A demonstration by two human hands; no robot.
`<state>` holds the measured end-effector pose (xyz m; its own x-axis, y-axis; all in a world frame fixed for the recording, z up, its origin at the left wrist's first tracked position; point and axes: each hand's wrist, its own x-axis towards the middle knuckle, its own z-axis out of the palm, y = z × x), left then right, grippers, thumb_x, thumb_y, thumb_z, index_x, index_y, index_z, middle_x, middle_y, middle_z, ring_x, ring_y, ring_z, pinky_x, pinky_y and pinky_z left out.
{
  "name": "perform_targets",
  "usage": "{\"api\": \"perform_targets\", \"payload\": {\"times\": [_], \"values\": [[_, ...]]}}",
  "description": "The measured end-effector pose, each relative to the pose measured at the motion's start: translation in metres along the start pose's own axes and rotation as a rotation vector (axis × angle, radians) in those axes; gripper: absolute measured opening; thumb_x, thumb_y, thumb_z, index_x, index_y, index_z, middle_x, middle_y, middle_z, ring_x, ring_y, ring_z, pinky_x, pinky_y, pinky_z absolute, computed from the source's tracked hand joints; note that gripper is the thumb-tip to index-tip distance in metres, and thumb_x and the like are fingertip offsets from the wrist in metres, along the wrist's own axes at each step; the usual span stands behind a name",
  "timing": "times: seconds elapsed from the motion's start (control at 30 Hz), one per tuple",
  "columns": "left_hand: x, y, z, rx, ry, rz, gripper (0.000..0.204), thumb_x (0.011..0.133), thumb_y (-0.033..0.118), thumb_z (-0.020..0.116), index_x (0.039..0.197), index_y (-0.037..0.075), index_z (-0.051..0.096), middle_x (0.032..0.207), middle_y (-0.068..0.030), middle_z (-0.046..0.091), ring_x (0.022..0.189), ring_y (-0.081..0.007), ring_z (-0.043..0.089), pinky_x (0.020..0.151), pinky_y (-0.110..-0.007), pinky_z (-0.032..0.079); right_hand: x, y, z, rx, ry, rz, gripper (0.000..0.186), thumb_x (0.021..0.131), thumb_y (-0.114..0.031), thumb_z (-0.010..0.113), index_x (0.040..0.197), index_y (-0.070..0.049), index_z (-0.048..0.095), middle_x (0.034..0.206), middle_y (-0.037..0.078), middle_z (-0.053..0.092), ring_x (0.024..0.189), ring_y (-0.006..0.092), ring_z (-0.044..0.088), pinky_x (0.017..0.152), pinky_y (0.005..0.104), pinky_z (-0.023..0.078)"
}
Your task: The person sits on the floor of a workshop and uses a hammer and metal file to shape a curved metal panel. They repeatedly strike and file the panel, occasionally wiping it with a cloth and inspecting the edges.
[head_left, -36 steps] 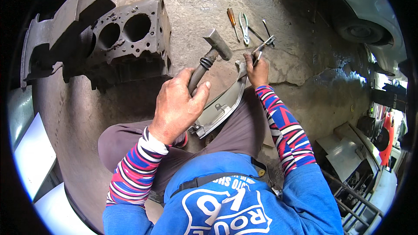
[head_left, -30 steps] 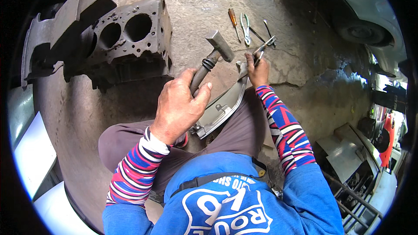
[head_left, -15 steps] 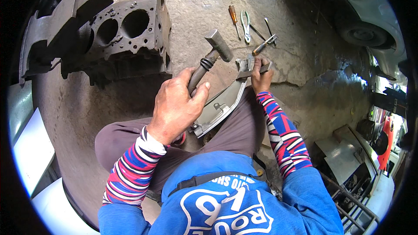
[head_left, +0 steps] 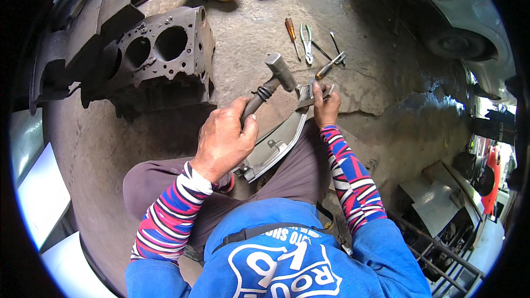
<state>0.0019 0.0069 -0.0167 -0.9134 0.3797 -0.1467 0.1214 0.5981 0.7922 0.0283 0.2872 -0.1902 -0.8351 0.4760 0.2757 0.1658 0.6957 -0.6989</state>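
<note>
Fingers [head_left: 234,127] of left hand [head_left: 223,143] wrapped tight round hammer [head_left: 270,85] handle; right hand [head_left: 326,107] fingers pinching chisel [head_left: 326,70] against the far end of the curved metal part [head_left: 279,143].

Hammer head is raised, up and to the left of the chisel, handle axis running diagonally from left hand toward it. Curved part lies across the lap, long axis from the knee out toward the concrete floor [head_left: 248,38]; right hand sits at its far tip, left hand near its middle. Chisel tip touching the part, can't tell exactly where. Screwdriver [head_left: 291,30] and pliers [head_left: 306,36] lie on floor just beyond; engine block [head_left: 160,55] at far left.
</note>
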Motion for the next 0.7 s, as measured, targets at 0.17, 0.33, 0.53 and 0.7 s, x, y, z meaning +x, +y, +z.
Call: {"api": "perform_targets", "payload": {"times": [0.17,0.33,0.53,0.7], "values": [[-0.007,-0.006,0.007,0.06,0.007,0.07,0.03,0.09,0.019,0.063,0.114,0.0,0.064,0.084,-0.0258,0.068,0.082,-0.0456,0.066,0.073,-0.052,0.052,-0.002,0.01,0.007,0.374,0.017,0.279,0.043,0.098,-0.035,0.065,0.077,0.002,0.066,0.064,0.003,0.06,0.06,0.0132,0.054,0.057,0.034,0.044],[-0.009,0.003,0.003,0.118,0.062,0.191,0.029,0.09,0.017,0.065,0.114,-0.001,0.064,0.086,-0.0281,0.067,0.082,-0.0484,0.063,0.074,-0.053,0.05,-0.011,0.013,0.027,0.097,0.261,0.016,0.042,0.098,-0.029,0.061,0.067,0.0,0.055,0.06,0.021,0.049,0.048,0.0296,0.048,0.049,0.0424,0.036],[0.001,0.027,-0.008,0.006,-0.021,-0.011,0.029,0.087,0.013,0.065,0.109,-0.006,0.065,0.09,-0.0285,0.068,0.089,-0.0473,0.067,0.077,-0.045,0.053,-0.007,-0.007,0.02,0.187,0.223,0.236,0.042,0.098,-0.026,0.063,0.066,0.0,0.054,0.058,0.023,0.048,0.046,0.0349,0.047,0.049,0.0439,0.037],[-0.001,0.026,-0.01,0.082,-0.08,-0.039,0.038,0.092,0.025,0.063,0.117,-0.003,0.066,0.096,-0.0327,0.068,0.095,-0.0495,0.066,0.08,-0.053,0.053,-0.009,0.005,0.018,0.202,0.206,0.196,0.042,0.098,-0.028,0.064,0.068,0.001,0.055,0.059,0.023,0.05,0.05,0.0391,0.05,0.052,0.045,0.039]]}}
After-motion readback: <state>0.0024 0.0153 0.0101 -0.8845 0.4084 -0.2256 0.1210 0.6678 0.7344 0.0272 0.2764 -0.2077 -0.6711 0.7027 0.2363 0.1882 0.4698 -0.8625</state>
